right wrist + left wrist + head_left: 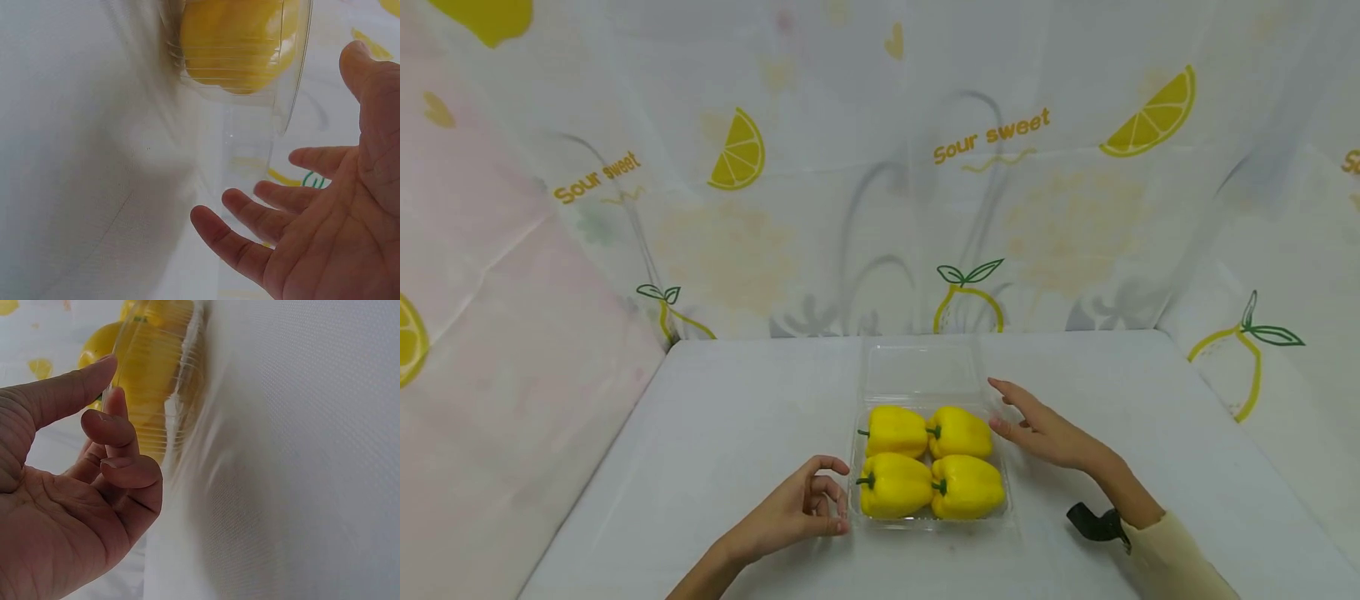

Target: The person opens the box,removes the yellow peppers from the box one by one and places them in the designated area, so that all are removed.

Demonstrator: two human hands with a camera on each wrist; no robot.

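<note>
Several yellow bell peppers point(897, 486) with green stems sit in two rows in a clear plastic clamshell container point(925, 525). Its transparent lid point(921, 369) lies folded back on the far side. At the container's left side is my left hand point(801, 508), thumb and fingers bent and apart, with nothing seen between them. In the left wrist view its thumb tip overlaps the container rim point(119, 347); whether they touch I cannot tell. My right hand point(1041, 429) hovers beside the right side, fingers spread, holding nothing; the right wrist view shows a gap to the ribbed wall point(228, 59).
A white cloth-covered table point(760, 400) lies under the container. Behind and beside it hang pale curtains point(842, 208) printed with lemons. A black strap or device point(1093, 523) is at the right wrist, near a cream sleeve point(1180, 558).
</note>
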